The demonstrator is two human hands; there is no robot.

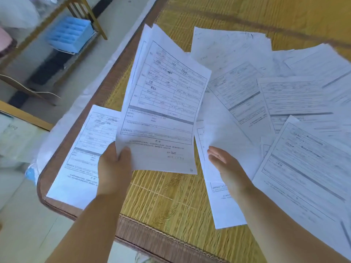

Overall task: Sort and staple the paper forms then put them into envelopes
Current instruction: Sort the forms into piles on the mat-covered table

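Observation:
My left hand (pixel 114 168) grips the lower left corner of a printed form (pixel 163 103), with at least one more sheet behind it, held up above the bamboo mat (pixel 171 202). My right hand (pixel 224 162) lies flat with straight fingers on a loose sheet (pixel 224 130) in the spread of forms. Several more forms (pixel 284 95) fan out over the mat to the right. One single form (pixel 83 154) lies by itself near the mat's left edge. No stapler or envelope is in view.
The mat's brown fabric border (pixel 152 238) runs along the near and left sides, with the floor beyond it. A blue divided tray (pixel 70 34) sits on a low wooden rack at the upper left. A wooden frame (pixel 24 114) stands at the left.

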